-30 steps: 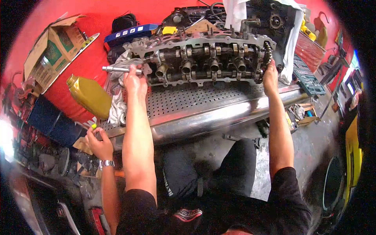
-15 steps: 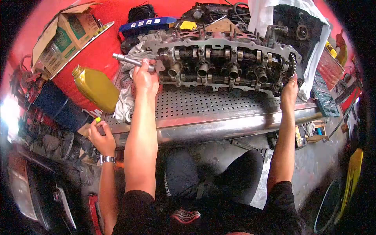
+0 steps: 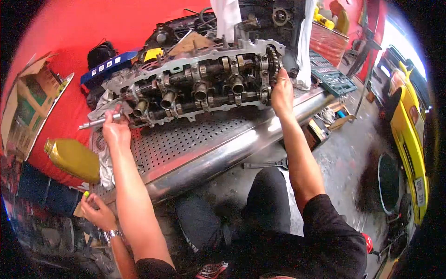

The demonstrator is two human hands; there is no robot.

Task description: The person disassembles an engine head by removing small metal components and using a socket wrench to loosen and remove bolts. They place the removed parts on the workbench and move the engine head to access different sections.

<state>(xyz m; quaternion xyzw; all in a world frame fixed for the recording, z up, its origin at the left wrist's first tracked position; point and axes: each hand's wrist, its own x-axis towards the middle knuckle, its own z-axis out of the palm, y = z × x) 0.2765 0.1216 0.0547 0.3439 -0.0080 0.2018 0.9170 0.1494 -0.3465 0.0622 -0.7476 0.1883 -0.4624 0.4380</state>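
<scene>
A metal cylinder head (image 3: 204,86) with round tubes and a toothed gear (image 3: 274,63) at its right end rests tilted on the perforated metal bench (image 3: 186,139). My left hand (image 3: 117,132) is closed around a silver socket tool (image 3: 95,123) beside the head's left end. At the right end, my right hand (image 3: 282,95) grips the head next to the gear, thumb on top; its other fingers are mostly hidden.
Another person's hand (image 3: 97,212) with a watch holds a small yellow item at lower left. Around the bench are a gold oil bottle (image 3: 76,160), a blue tray (image 3: 109,65), white cloths, a green socket case (image 3: 332,76) and a cardboard box (image 3: 28,109).
The view has turned to the right, so the bench and head appear shifted left and slanted. Both my hands keep their holds, and the silver tool now points lower at its left end.
</scene>
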